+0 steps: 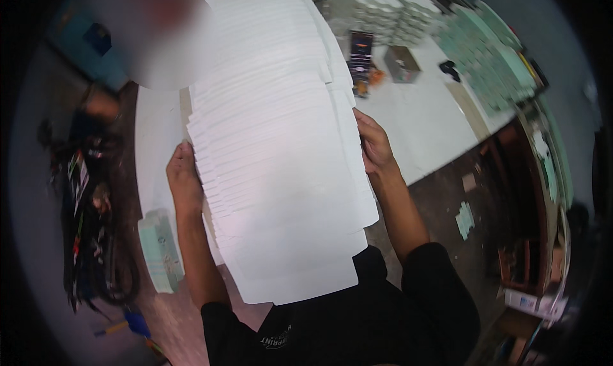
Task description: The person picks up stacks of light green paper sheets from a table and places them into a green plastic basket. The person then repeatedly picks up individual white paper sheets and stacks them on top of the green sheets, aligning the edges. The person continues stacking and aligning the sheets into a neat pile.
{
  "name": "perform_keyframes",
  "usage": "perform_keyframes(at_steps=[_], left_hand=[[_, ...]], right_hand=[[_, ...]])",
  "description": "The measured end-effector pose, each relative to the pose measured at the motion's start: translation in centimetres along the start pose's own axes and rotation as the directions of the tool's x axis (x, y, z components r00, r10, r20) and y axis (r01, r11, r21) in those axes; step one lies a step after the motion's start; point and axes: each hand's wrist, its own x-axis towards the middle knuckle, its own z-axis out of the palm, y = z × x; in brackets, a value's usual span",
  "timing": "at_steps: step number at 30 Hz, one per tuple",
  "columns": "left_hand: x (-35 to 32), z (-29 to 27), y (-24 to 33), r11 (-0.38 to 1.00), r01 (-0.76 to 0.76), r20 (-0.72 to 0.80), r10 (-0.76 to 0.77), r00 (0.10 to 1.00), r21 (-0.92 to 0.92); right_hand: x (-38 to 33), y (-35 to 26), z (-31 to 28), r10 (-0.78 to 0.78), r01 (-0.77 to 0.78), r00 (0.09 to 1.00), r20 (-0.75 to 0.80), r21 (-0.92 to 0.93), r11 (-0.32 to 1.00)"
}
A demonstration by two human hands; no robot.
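Note:
A long fanned stack of white flat sheets [274,142] runs from my chest up across the white table [421,123]. My left hand [185,177] grips the stack's left edge, fingers tucked under the sheets. My right hand [375,144] holds the right edge at about the same height. Each sheet overlaps the one beneath it, so only narrow strips of most sheets show. Both forearms come up from my black shirt at the bottom of the view.
On the table beyond the stack lie a dark phone-like device [361,53], a small grey open box [401,64] and rows of pale green folded cartons [491,59]. A pale green bundle [159,251] sits at lower left. Another person is at the upper left. Tangled cables [89,225] lie on the floor.

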Motion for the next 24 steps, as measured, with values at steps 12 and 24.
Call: perform_keyframes(at_steps=[12, 24], left_hand=[[-1.1, 24.4, -2.8, 0.988, 0.152, 0.637, -0.138, 0.758, 0.033], [-6.2, 36.0, -15.7, 0.930, 0.307, 0.834, -0.329, 0.442, 0.203]], right_hand=[[-25.2, -8.2, 0.7, -0.575, 0.371, 0.637, -0.513, -0.450, 0.812], [-38.9, -2.5, -5.7, -0.613, 0.454, 0.459, -0.643, -0.424, 0.784]])
